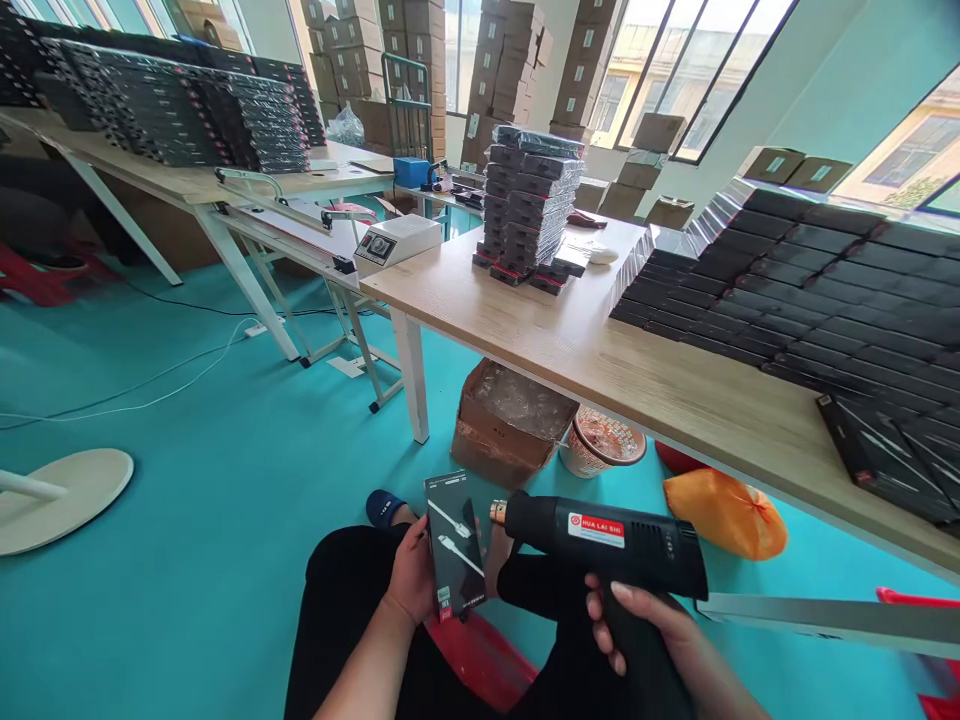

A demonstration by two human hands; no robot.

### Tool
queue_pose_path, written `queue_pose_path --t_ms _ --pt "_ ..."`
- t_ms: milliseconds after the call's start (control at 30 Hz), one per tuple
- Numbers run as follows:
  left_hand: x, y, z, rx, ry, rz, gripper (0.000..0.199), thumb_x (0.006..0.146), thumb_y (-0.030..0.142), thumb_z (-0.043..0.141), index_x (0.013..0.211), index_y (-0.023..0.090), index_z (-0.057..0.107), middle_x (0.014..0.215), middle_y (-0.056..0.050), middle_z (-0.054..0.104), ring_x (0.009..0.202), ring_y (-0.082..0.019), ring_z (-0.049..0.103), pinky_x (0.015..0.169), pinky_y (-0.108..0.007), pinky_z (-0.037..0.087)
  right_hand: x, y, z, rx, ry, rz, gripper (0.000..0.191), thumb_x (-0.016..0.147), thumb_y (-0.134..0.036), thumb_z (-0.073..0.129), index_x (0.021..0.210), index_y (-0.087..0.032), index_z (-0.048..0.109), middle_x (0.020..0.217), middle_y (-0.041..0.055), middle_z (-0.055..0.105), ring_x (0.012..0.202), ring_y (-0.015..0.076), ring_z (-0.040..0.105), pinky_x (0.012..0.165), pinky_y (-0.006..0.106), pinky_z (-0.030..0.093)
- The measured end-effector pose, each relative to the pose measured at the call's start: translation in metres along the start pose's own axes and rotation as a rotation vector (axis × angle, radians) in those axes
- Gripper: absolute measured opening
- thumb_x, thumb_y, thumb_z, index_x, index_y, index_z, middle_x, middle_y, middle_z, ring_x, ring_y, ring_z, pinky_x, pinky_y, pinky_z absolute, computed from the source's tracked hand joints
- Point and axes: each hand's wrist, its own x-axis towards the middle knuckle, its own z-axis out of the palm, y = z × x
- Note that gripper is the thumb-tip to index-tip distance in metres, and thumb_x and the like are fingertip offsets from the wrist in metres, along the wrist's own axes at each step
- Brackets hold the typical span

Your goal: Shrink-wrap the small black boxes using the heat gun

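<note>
2 hands, both full, fingers closed on the grips: our L hand (412, 572) has 1 blk retail box (456, 545) by its L side, tilted, face w/ 2 white cable plugs toward us; our R hand (645, 625) has 1 heat gun (600, 530) by the handle, nozzle pointing L, just beside the box's R edge, apart from it. Box is above our lap, off the tabletop (585, 340).

On the tabletop: 1 wrapped stack (531, 200), approx. 2 cols wide, & 1 big blk pile (817, 290) at R, too many to count; at least 1 flat box (877, 455) near the front edge, R end. Under/by it: 1 open carton (517, 420) w/ clear film, 1 patterned bin (604, 440), 1 orange bag (724, 510).

Bare strip runs along the front edge, narrower at far R; gap betw. stack & pile, partly taken at back; open floor (247, 480) to our L, w/ cables & 1 round base (67, 495).

Tabletop is light wood grain, white legs; floor teal; brown carton stacks (495, 80) by the windows (660, 70); daylight.
</note>
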Motion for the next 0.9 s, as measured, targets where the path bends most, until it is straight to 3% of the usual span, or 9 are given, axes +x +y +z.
queue_pose_path --t_ms 133,400,500,633,800,900 --pt "-0.004 -0.001 0.002 0.028 -0.028 -0.077 0.04 0.09 0.039 0.061 0.114 0.009 0.072 0.087 -0.013 0.081 0.095 -0.037 0.076 0.092 -0.048 0.056 0.01 -0.017 -0.002 0.186 0.027 0.087 0.035 0.069 -0.035 0.088 0.092 -0.01 0.079 0.077 0.008 0.076 0.062 0.0152 0.067 0.051 0.021 0.052" --pt "-0.002 -0.005 0.001 0.081 -0.022 -0.14 0.044 0.09 0.04 0.06 0.12 0.011 0.069 0.089 -0.015 0.081 0.09 -0.036 0.077 0.086 -0.049 0.057 0.02 -0.028 0.003 0.139 0.019 0.09 0.026 0.077 -0.031 0.08 0.092 -0.01 0.076 0.078 0.0085 0.075 0.063 0.0147 0.067 0.051 0.02 0.054" --pt "-0.002 -0.006 0.003 0.119 0.004 -0.137 0.041 0.09 0.041 0.06 0.115 0.01 0.071 0.086 -0.015 0.081 0.09 -0.036 0.077 0.084 -0.048 0.058 0.022 -0.032 0.017 0.071 -0.016 0.072 0.028 0.075 -0.032 0.081 0.091 -0.011 0.075 0.078 0.0073 0.074 0.062 0.014 0.066 0.051 0.02 0.052" --pt "-0.003 -0.007 0.006 0.17 0.065 -0.084 0.032 0.089 0.038 0.063 0.104 0.012 0.073 0.08 -0.013 0.08 0.087 -0.034 0.078 0.082 -0.044 0.059 0.021 -0.032 0.044 -0.145 -0.154 -0.029 0.034 0.072 -0.038 0.082 0.09 -0.011 0.074 0.075 0.007 0.073 0.056 0.0145 0.063 0.046 0.022 0.046" --pt "-0.003 -0.006 0.005 0.155 0.057 -0.113 0.039 0.089 0.042 0.065 0.112 0.011 0.072 0.082 -0.013 0.081 0.085 -0.035 0.078 0.08 -0.044 0.059 0.021 -0.04 0.067 -0.259 -0.033 -0.15 0.038 0.071 -0.044 0.081 0.091 -0.013 0.072 0.075 0.0043 0.071 0.058 0.0137 0.061 0.051 0.024 0.047" --pt "0.001 -0.005 0.001 0.131 0.103 -0.028 0.031 0.087 0.032 0.067 0.114 0.016 0.071 0.078 -0.007 0.08 0.082 -0.032 0.079 0.08 -0.042 0.059 0.02 -0.046 0.074 -0.353 -0.184 -0.089 0.033 0.07 -0.041 0.08 0.088 -0.014 0.071 0.075 0.0048 0.071 0.055 0.0146 0.059 0.049 0.026 0.045"
